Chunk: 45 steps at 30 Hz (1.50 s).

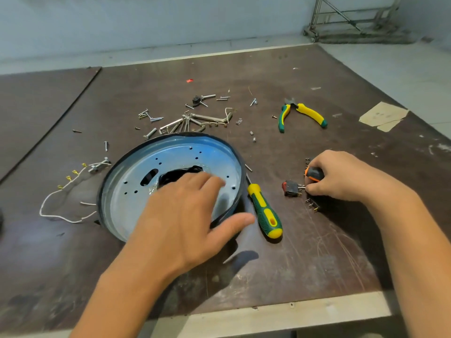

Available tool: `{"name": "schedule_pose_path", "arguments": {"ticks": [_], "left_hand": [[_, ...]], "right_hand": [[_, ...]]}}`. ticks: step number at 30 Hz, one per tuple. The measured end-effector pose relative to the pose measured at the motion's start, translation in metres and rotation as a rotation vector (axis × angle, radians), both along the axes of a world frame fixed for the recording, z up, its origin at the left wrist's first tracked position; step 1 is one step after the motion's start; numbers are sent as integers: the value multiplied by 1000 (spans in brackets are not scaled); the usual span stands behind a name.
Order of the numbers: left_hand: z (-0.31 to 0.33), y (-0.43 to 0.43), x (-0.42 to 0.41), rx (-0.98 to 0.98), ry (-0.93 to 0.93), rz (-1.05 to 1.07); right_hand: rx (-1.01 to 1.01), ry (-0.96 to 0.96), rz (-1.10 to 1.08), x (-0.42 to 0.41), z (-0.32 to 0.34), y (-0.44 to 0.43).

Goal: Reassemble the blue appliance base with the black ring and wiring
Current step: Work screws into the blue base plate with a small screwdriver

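The round blue appliance base (136,174) lies tilted on the dark table, its inner face up, with the black ring (240,167) around its rim. My left hand (185,215) lies flat across the base with spread fingers, the thumb over the near rim. A black part (175,176) shows in the base's centre opening. White wiring (61,191) with yellow terminals trails on the table left of the base. My right hand (341,176) grips a small orange-and-black tool (314,172) beside a red-and-black rocker switch (290,189), fingertips at the switch's metal terminals.
A green-yellow screwdriver (264,211) lies right of the base. Green-yellow pliers (302,113) sit at the back right. Several screws, hex keys (195,121) and small metal parts are scattered behind the base. Small terminals (312,204) lie by the switch. The table's front edge (268,315) is near.
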<state>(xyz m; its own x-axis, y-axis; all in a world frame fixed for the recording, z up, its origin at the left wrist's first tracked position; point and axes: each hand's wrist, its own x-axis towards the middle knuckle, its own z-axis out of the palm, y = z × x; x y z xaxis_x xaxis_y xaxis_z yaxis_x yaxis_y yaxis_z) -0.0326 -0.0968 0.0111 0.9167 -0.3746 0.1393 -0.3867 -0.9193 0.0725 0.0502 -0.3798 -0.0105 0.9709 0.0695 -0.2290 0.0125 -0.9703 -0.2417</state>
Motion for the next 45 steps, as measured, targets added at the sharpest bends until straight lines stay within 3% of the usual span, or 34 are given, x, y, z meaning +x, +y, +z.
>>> {"name": "schedule_pose_path", "arguments": {"ticks": [4, 15, 20, 23, 26, 32, 37, 40, 45], "left_hand": [[-17, -8, 1, 147, 199, 71], [-17, -8, -1, 139, 66, -57], [-15, -1, -8, 54, 11, -137], [-8, 13, -15, -185, -10, -152], [3, 30, -24, -626, 1, -165], [9, 65, -32, -1262, -68, -111], [-1, 74, -32, -1457, -44, -116], [0, 79, -32, -1444, -50, -183], [14, 83, -36, -1470, 81, -234]], "right_hand": [[-12, -5, 1, 0, 0, 2], [-7, -105, 8, 0, -2, 3], [190, -317, -37, -2, 8, 7], [444, -464, -4, -5, 12, 21], [752, -533, -23, -10, 18, 45], [1159, -280, -26, -27, 22, 95], [1569, -96, 3, -34, 25, 124], [1780, -52, 118, -40, 34, 137], [1855, -44, 225, -52, 48, 146]]}}
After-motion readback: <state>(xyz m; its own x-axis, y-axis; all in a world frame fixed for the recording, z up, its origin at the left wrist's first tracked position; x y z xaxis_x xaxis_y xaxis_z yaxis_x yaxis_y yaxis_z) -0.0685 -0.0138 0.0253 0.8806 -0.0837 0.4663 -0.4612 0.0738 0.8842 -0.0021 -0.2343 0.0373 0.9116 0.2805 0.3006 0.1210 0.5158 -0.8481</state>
